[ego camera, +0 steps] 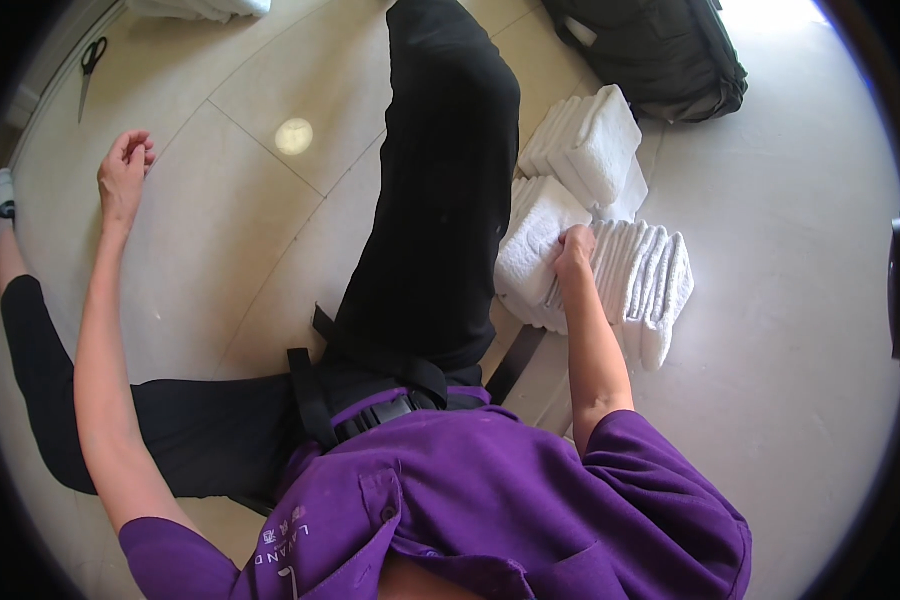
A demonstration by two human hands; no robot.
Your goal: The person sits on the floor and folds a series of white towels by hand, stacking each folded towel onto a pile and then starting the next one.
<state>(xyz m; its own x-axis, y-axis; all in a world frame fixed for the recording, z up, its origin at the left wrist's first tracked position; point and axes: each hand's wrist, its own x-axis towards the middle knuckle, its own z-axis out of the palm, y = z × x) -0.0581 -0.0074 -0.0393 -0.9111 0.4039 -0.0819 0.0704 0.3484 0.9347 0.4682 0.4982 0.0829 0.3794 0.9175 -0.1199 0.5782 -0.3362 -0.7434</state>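
My right hand [576, 246] is curled against the near side of a folded white towel bundle [536, 236], its fingers closed at the bundle's edge. Beneath and beside it stands a row of folded white towels [641, 274], packed on edge on the floor. Farther off, another white towel stack [585, 154] leans close to these. My left hand [125, 176] hangs over bare floor tiles on the left, fingers loosely bent, with nothing visible in it. Black-handled scissors [90, 71] lie beyond that hand, near the wall edge.
A dark bulky bag [649, 56] sits behind the towels. More white cloth [202, 7] is at the top left. My black-trousered leg [442, 187] stretches between my hands. A dark strap [517, 364] lies near my hip, and a dark object [898, 289] stands at the right rim.
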